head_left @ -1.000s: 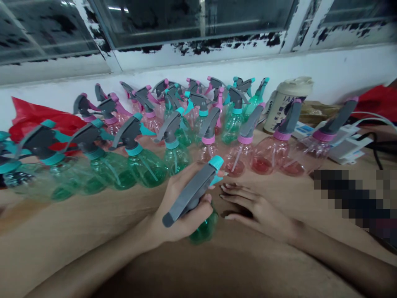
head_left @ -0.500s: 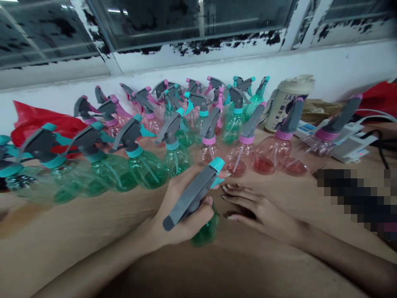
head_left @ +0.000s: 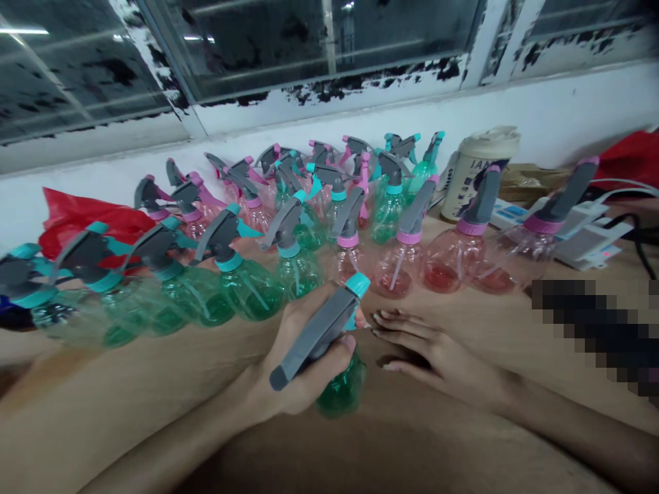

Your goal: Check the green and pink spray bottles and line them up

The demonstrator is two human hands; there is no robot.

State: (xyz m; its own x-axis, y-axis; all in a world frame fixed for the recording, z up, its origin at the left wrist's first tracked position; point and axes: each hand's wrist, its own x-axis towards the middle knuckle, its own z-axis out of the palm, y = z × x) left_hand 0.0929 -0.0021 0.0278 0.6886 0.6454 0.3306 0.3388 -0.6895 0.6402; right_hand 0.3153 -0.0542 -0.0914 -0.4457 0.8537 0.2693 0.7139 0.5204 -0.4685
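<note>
My left hand is wrapped round the neck of a green spray bottle with a grey and turquoise trigger head. The nozzle points away from me and to the right, and the hand hides most of the bottle's upper body. Just to the right, my right hand rests on the wooden table with its fingers stretched out, holding nothing. Beyond both hands stands a row of spray bottles, among them a green one and a pink one.
Several more pink and green spray bottles crowd behind the front row. A coffee cup stands at the back right, beside white power adapters with cables. Red plastic lies at the left. A pixelated dark patch covers the right side.
The view has shifted slightly, so the bottles at the left sit a little lower and further right. Both hands keep nearly the same pose, the left still gripping the spray bottle.
</note>
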